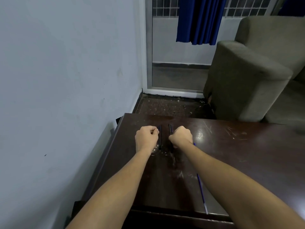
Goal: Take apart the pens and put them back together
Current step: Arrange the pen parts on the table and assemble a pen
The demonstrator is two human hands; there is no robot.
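Two dark pens lie side by side, pointing away from me, on the dark brown table [231, 146]. My left hand [146, 138] is curled into a fist, its fingertips pinched against the far part of the left pen [159, 139]. My right hand [181, 137] is closed around the right pen [170, 128], whose ends stick out past and behind the fist. A thin blue ink refill [201, 190] lies loose on the table near the front edge, its far end hidden under my right forearm.
A pale wall runs close along the table's left side. A grey-green sofa [247, 71] stands beyond the table's far right. A glass door with a blue curtain [198, 20] is straight ahead. The tabletop is scratched, with white specks near the pens.
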